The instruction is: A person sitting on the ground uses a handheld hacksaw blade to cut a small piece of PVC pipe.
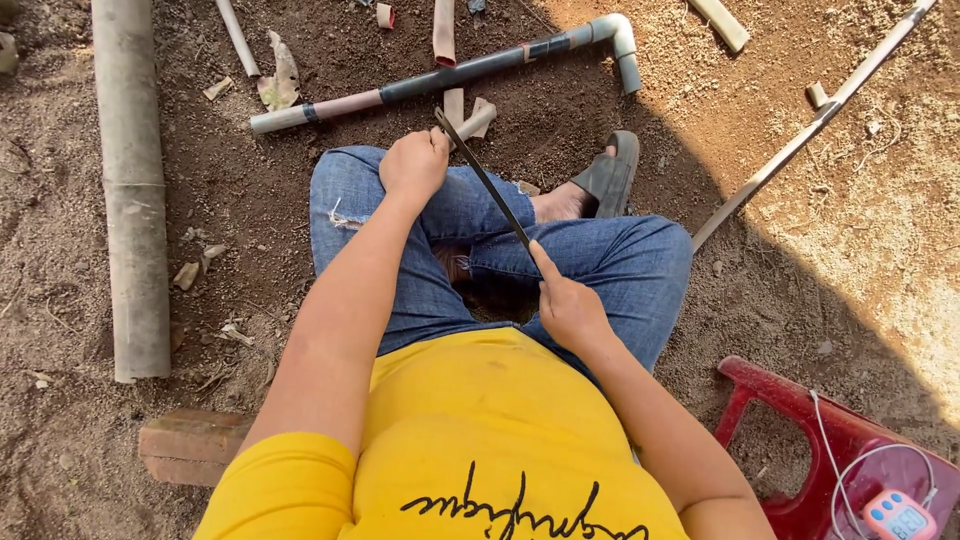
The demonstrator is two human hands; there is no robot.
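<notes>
I sit cross-legged on bare dirt in blue jeans and a yellow shirt. My left hand rests on my left knee and grips the far end of a thin dark saw blade. The blade runs diagonally down to my right hand, which holds its near end with the forefinger stretched along it, above my right thigh. Just beyond my left hand, a short piece of pale pipe lies on the ground.
A long pipe with an elbow joint lies ahead. A thick grey pipe runs down the left. A thin slat angles at right. A red plastic stool with a small timer stands near right; a brick near left.
</notes>
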